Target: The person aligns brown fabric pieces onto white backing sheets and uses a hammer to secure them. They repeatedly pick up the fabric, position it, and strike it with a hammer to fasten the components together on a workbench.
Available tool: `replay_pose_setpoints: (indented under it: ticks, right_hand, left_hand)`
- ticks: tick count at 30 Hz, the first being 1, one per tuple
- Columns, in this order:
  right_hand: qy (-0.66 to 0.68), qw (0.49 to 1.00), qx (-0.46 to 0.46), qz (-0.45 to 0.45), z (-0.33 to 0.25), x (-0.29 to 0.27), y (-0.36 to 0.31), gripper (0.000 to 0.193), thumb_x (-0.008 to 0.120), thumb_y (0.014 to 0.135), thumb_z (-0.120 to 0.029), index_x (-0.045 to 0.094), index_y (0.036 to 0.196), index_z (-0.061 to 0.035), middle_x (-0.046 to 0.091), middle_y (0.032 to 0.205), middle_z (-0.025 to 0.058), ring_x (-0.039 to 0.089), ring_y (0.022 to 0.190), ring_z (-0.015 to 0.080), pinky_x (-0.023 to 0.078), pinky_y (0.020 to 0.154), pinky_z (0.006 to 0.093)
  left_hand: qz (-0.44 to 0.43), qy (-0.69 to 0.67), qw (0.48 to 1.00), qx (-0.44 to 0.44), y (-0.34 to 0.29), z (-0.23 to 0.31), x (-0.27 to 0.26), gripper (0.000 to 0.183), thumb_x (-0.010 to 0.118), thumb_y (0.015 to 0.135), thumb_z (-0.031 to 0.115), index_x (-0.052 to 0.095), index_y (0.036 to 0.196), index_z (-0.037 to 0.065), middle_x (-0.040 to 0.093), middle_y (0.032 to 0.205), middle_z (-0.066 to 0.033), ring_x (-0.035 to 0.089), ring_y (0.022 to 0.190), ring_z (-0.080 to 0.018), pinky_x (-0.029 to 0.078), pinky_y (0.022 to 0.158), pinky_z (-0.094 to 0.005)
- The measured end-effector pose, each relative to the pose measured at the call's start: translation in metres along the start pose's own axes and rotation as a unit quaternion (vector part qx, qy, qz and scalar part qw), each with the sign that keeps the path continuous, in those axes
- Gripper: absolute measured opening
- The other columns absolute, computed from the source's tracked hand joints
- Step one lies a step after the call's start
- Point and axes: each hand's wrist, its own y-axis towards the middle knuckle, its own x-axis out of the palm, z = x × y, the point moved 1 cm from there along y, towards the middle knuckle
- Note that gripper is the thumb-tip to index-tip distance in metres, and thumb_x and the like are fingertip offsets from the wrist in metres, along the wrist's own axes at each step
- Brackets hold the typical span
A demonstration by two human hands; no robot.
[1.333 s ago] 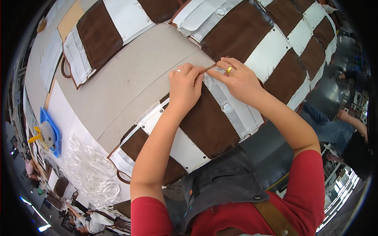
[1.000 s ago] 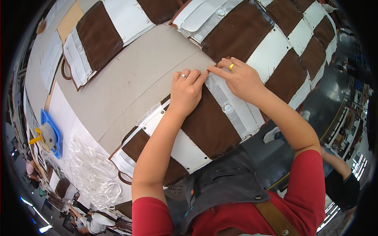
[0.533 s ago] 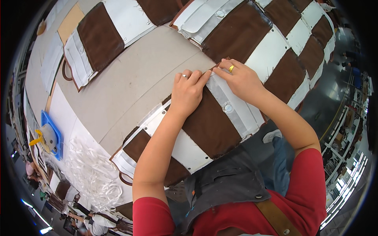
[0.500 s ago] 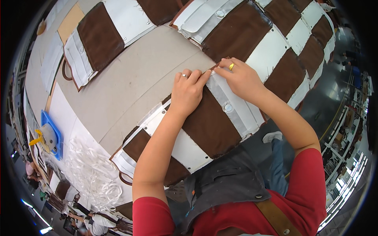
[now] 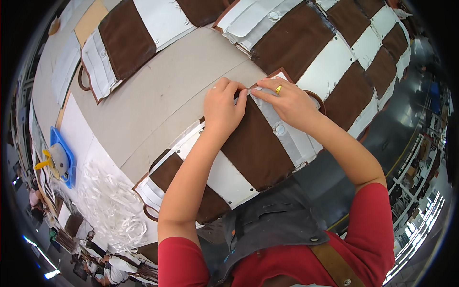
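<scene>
- A worker's left hand [image 5: 223, 106], fingers curled nearly closed, pinches a flat brown-and-white leather-like panel [image 5: 258, 146] at its far edge.
- Right hand [image 5: 289, 104] (wearing a shiny gold ring [image 5: 278, 89]), half-curled, pinches alongside.

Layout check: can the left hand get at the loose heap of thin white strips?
Likely yes, once the left hand leaves the flat brown-and-white panel: nothing tall visibly stands between it and the heap.
</scene>
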Motion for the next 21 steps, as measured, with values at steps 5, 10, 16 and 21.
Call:
replay_pose_setpoints:
  ticks: [5,10,16,21]
  right_hand:
    - [-0.095,0.995,-0.007,-0.019,-0.003,0.008,-0.003,0.041,0.058,0.076,-0.001,0.062,0.115,-0.0098,0.059,0.117,0.0089,0.055,0.112,0.0245,0.045,0.096,0.0390]
    - [-0.156,0.987,-0.024,-0.015,-0.008,0.009,0.001,0.040,0.058,0.077,-0.005,0.060,0.117,-0.0090,0.060,0.112,0.0096,0.056,0.110,0.0246,0.044,0.097,0.0403]
    - [-0.148,0.989,-0.017,0.011,-0.004,0.011,-0.002,0.039,0.058,0.077,-0.005,0.059,0.116,-0.0084,0.061,0.104,0.0074,0.058,0.105,0.0230,0.046,0.094,0.0362]
    - [-0.074,0.996,0.039,0.009,-0.006,0.010,0.004,0.040,0.057,0.077,-0.003,0.058,0.117,-0.0081,0.061,0.103,0.0060,0.059,0.101,0.0220,0.049,0.089,0.0328]
  left_hand:
    - [0.018,0.012,0.999,-0.045,-0.002,0.006,0.005,0.007,0.066,0.081,0.010,0.063,0.078,0.004,0.059,0.076,-0.0072,0.057,0.067,-0.0228,0.041,0.069,-0.0355]
    - [0.013,0.014,1.000,-0.011,-0.007,0.002,0.004,0.005,0.065,0.081,0.007,0.065,0.086,0.005,0.060,0.081,-0.0062,0.056,0.073,-0.0230,0.038,0.073,-0.0358]
    - [-0.007,0.054,0.988,0.146,-0.015,-0.011,-0.005,0.027,0.063,0.075,-0.006,0.067,0.099,0.006,0.059,0.088,-0.0029,0.054,0.080,-0.0231,0.040,0.075,-0.0352]
    - [-0.015,0.088,0.979,0.184,-0.018,-0.012,-0.005,0.037,0.062,0.069,-0.009,0.067,0.103,0.007,0.060,0.090,-0.0023,0.054,0.080,-0.0224,0.042,0.075,-0.0355]
